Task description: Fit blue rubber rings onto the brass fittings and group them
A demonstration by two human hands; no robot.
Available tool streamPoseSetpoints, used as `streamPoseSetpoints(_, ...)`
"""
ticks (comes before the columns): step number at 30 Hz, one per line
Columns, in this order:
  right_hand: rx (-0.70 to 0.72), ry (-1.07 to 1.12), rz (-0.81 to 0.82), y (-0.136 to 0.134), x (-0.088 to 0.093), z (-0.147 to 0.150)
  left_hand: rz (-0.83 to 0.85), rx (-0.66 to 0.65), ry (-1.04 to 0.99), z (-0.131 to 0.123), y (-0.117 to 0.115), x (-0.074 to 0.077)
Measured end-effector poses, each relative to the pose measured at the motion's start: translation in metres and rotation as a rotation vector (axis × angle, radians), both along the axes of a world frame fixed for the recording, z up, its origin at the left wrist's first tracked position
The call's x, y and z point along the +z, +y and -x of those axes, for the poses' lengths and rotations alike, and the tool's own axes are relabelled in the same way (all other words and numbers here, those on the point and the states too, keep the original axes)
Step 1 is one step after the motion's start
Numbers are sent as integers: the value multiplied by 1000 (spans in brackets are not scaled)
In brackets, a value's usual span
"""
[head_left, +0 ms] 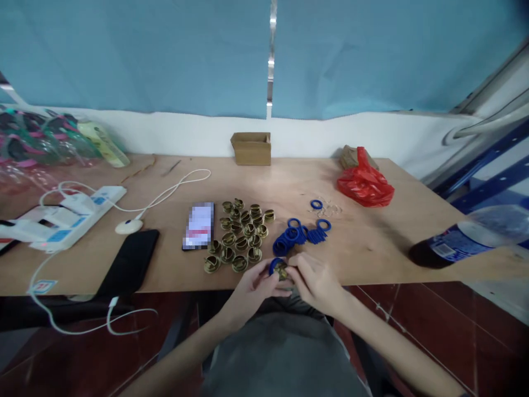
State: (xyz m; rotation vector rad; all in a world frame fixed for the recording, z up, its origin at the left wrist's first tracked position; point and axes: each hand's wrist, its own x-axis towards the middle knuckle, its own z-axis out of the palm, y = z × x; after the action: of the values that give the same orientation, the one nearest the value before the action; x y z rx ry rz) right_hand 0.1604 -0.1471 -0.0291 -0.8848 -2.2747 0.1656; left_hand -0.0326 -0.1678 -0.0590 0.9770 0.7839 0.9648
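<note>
At the table's front edge, my left hand (257, 285) is closed round a round brass-coloured part (281, 269) with a blue ring (273, 264) at its rim. My right hand (317, 280) has its fingers pinched together against the right side of that part. Whatever lies between those fingertips is hidden. Just beyond my hands lies a pile of blue rings (292, 234), some spread in a row to the right. Several similar brass-coloured round parts (241, 243) stand grouped on the table to the left. A single blue ring (316, 204) lies farther back beside thin, pale loops (330, 209).
A phone with a lit screen (199, 226) and a dark phone (129, 263) lie left, near a power strip (85, 218) with white cables. An open cardboard box (253, 149) stands at the back. To the right are a red plastic bag (366, 184) and a soda bottle (454, 242).
</note>
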Motion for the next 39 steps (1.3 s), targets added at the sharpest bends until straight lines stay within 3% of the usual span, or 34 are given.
streamPoseSetpoints(5,-72,269,169,-14,-37,10,-198,51,192,2,2,0)
streamPoseSetpoints(10,-50,339,189,-13,-50,14,-426,123,338,5,4,-5)
streamPoseSetpoints(14,-60,468,164,-15,-60,18,-452,144,361,2,2,-11)
streamPoseSetpoints(28,-155,456,116,-21,-65,20,-508,234,461,-1,-2,-24)
streamPoseSetpoints(39,-140,355,-83,-19,-73,20,-546,281,569,-3,-5,-28)
